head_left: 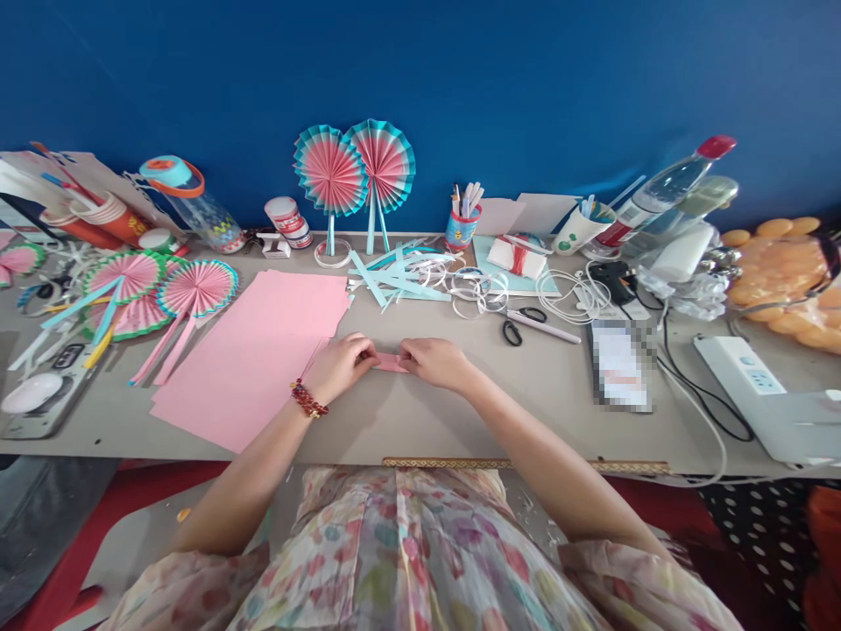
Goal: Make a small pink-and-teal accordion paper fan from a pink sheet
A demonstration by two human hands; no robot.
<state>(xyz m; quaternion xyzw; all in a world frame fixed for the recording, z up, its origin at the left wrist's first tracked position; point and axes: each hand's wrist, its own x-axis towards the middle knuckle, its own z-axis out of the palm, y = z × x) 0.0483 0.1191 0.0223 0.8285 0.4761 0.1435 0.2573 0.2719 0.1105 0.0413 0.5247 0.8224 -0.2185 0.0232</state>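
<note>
Between both hands, a narrow folded strip of pink paper (390,362) is held low over the grey table. My left hand (342,366), with a beaded bracelet on the wrist, pinches the strip's left end. The right end is pinched by my right hand (432,363). Large pink paper sheets (256,346) lie beside and partly under my left forearm. Round pleated paper fans in pink and blue (329,171) lean upright against the blue wall. More pleated fans (198,289) lie at the left.
Cut paper strips (394,272) lie in a heap behind my hands. Scissors (524,322) rest right of them. Farther right are a phone (621,364), a power strip (755,386) with cables, and a tilted bottle (663,197). A pen cup (463,228) stands by the wall.
</note>
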